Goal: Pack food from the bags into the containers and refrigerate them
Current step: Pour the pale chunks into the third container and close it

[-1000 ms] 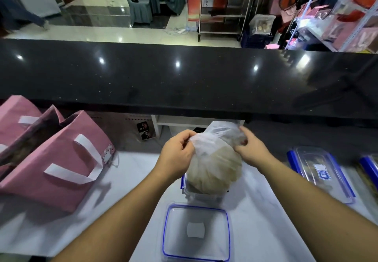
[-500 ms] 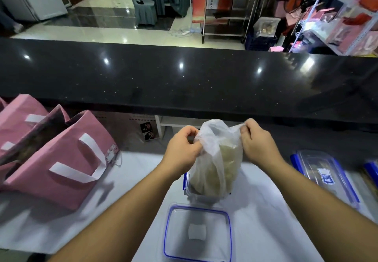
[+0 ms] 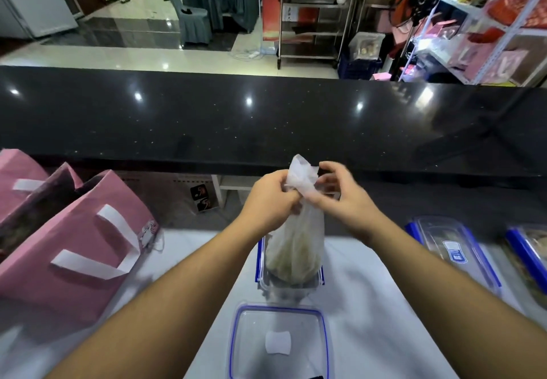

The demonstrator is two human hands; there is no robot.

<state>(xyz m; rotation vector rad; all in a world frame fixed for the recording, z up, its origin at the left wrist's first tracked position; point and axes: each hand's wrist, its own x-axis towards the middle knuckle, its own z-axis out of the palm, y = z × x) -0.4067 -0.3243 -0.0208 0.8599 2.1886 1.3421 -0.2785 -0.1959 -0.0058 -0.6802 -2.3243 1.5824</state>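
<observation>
In the head view, a thin plastic bag (image 3: 293,242) of pale food is held upright over an open container (image 3: 288,282), its bottom resting inside the container's walls. The neck of the bag is pinched by the left hand (image 3: 273,199), whose fingers are curled round the gathered plastic; the bag's top is pinched between thumb and fingertips of the right hand (image 3: 340,198), just beside the left. Whether the neck is being undone or twisted closed cannot be told, as both hands are somewhat blurred. The container's lid (image 3: 279,343), blue-rimmed and clear, is laid flat on the white cloth (image 3: 370,304) nearest the camera, touching nothing else. To the right, a closed box (image 3: 455,251) with blue clips is seen, apparently already filled, and a second such box (image 3: 529,257) is cut by the frame edge. To the left, pink tote bags (image 3: 68,248) are stood open; their contents cannot be made out. The task is judged to be partway done: some boxes appear packed, this portion is not yet emptied from its bag, the lid is not yet fitted, and no box has yet been carried to a refrigerator.
</observation>
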